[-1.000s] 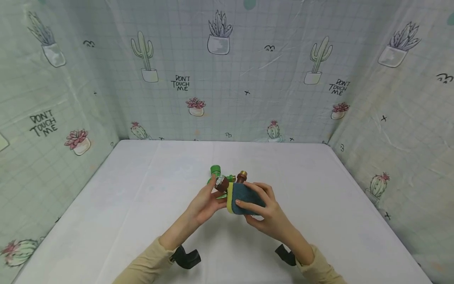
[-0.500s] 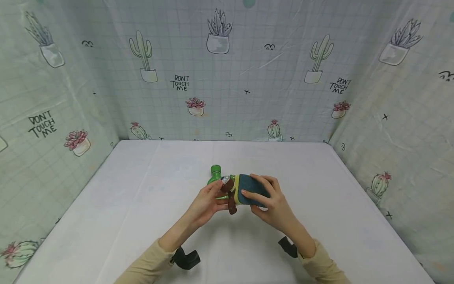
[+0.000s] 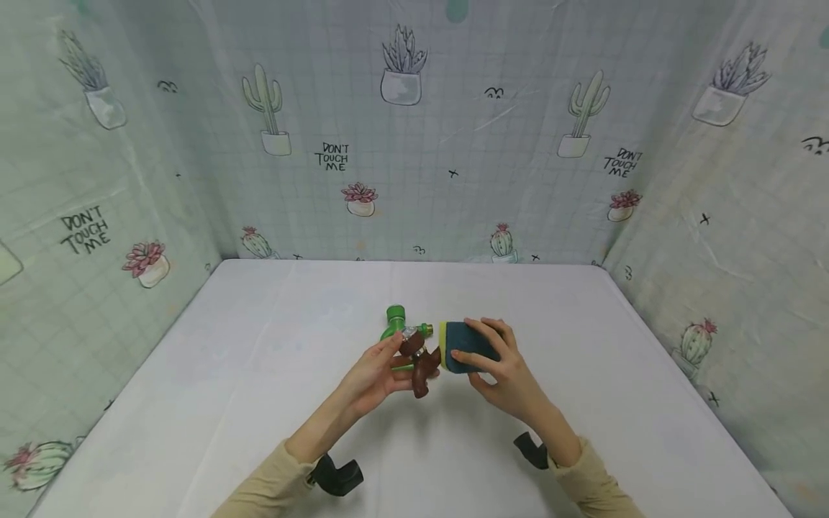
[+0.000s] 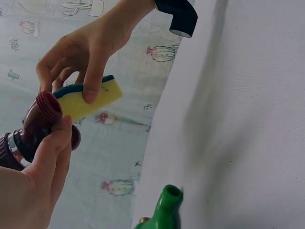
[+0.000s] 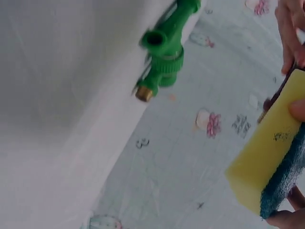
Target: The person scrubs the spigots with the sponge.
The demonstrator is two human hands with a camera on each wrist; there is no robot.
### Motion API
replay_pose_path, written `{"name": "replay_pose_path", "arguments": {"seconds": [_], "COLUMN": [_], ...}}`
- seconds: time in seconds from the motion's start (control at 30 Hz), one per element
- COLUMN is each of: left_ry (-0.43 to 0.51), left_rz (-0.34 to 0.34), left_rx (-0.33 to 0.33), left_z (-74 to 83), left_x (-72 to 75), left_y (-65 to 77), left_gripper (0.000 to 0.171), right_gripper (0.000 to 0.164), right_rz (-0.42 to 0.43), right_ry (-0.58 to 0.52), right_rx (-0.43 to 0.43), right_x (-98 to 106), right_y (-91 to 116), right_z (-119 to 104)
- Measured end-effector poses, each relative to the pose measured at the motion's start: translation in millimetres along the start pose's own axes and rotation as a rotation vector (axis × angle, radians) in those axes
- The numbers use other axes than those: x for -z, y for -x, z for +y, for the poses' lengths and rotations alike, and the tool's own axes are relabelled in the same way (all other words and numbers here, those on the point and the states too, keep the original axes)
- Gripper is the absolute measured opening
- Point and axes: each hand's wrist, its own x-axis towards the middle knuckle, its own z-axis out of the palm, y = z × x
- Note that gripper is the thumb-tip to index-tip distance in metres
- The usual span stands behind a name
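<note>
My left hand (image 3: 372, 374) grips a dark brown plastic tap (image 3: 424, 374) above the table, thumb near its ridged collar and fingers beneath. In the left wrist view, the threaded open end of the brown tap (image 4: 38, 121) faces up beside my thumb. My right hand (image 3: 512, 374) holds a sponge (image 3: 471, 348), yellow with a dark blue-green scouring layer, fingers spread over the dark side and thumb below. The sponge's yellow face (image 5: 267, 143) is turned toward the brown tap, its edge right at the tap's right side. Part of the brown tap is hidden behind my fingers.
Just beyond my left hand, a green tap (image 3: 395, 316) with a brass tip lies on the white table (image 3: 291, 309). Black wrist-worn camera mounts (image 3: 337, 476) hang beneath both forearms. A cactus-print cloth (image 3: 414, 144) walls off the back and sides.
The brown tap has been turned in my left hand, its brass-tipped end no longer pointing up and away. My right hand has drawn the sponge rightward, uncovering more of the tap.
</note>
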Motion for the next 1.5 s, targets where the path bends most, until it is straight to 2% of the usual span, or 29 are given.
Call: {"name": "replay_pose_path", "arguments": {"seconds": [0.13,0.27,0.33,0.47,0.67,0.77,0.9,1.03,1.17,1.33,1.5], "left_ry": [0.014,-0.005,-0.008,-0.008,0.006,0.028,0.11,0.168,0.147,0.075,0.076], "left_rz": [0.025,0.029,0.03,0.032,0.016,0.003,-0.015,-0.031,-0.036,-0.027,-0.033], "left_rx": [0.028,0.043,0.046,0.057,0.069,0.071,0.069,0.066,0.08,0.097,0.116], "left_z": [-1.6,-1.5,-0.6,0.5,2.8,4.3,6.3,8.8,10.3,10.3,7.8], "left_x": [1.1,1.4,0.7,-0.7,-1.4,-1.2,-0.5,-1.1,-2.3,-2.5,0.7], "left_y": [0.0,-0.3,-0.1,0.6,3.3,5.4,7.7,8.6,8.1,5.5,2.4], "left_gripper": [0.056,0.061,0.062,0.06,0.058,0.061,0.058,0.054,0.056,0.061,0.063], "right_gripper": [0.025,0.048,0.055,0.047,0.021,0.024,0.028,0.026,0.025,0.021,0.02], "right_rz": [-0.038,-0.05,-0.051,-0.057,0.01,0.062,0.137,0.184,0.187,0.206,0.2], "right_ry": [-0.05,-0.057,-0.044,0.004,0.08,0.134,0.195,0.202,0.181,0.162,0.196], "right_rx": [0.059,0.098,0.114,0.144,0.189,0.184,0.167,0.177,0.221,0.325,0.418], "right_x": [-5.0,-5.2,-4.3,-2.2,-0.7,0.9,2.3,0.4,-4.2,-10.2,-10.9], "right_y": [3.6,2.2,0.2,-2.8,-4.1,-3.4,-2.0,0.1,2.0,0.9,0.3], "right_z": [-13.4,-24.7,-27.4,-27.4,-18.7,-9.9,1.4,4.7,-1.0,-12.8,-18.9]}}
